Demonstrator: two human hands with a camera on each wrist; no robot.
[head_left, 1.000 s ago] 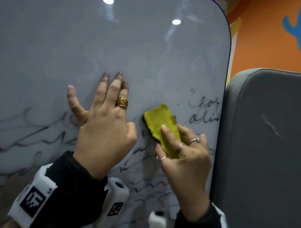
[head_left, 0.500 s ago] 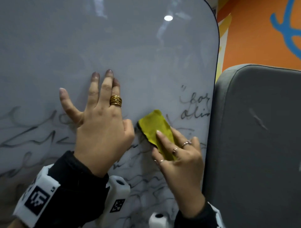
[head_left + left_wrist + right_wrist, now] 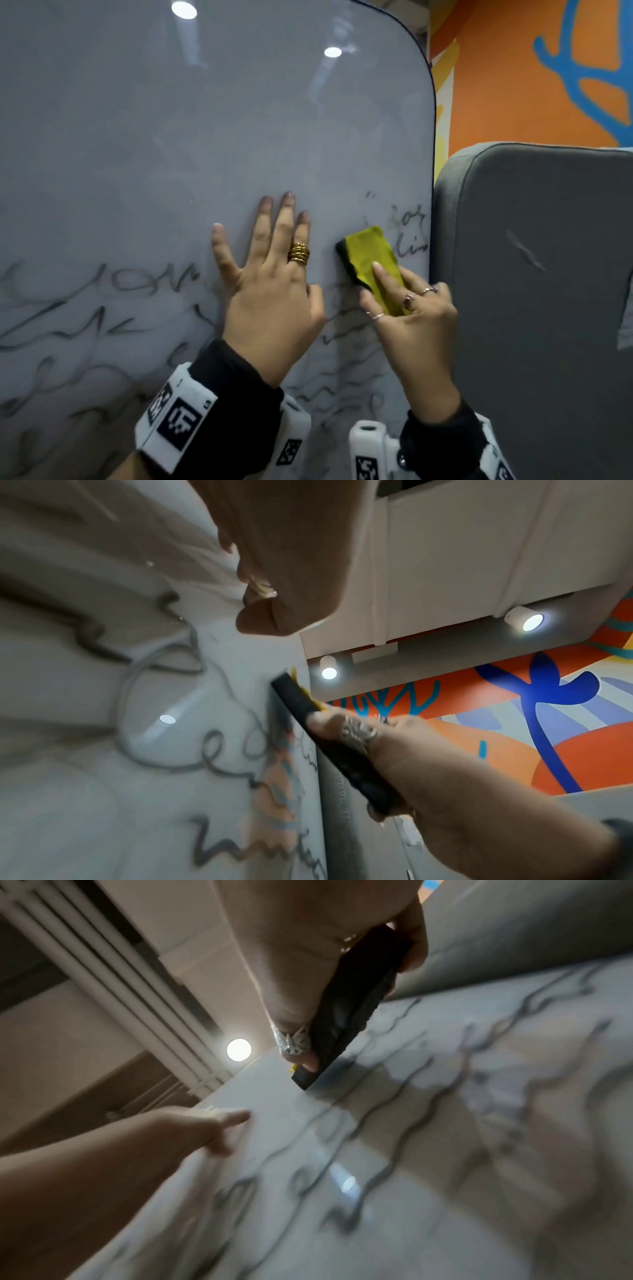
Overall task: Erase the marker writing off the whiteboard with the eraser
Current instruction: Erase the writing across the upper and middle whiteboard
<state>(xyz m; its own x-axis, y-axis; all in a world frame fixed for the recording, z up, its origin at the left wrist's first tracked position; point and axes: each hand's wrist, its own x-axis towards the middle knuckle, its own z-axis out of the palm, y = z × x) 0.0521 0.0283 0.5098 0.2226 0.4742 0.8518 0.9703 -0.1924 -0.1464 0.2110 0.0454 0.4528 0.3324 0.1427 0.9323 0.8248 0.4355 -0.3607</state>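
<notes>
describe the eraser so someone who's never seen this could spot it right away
Find the big grey whiteboard, then its right edge beside the grey cushion. The eraser lies flat under the right hand: the only yellow-green block, with a black underside.

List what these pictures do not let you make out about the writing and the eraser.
- Writing: head view, too small and smeared to read; the eraser covers part.
- Eraser's lower end: head view, hidden under the right hand.
- Writing in both wrist views: blurred.
- Whiteboard bottom: cut off.
</notes>
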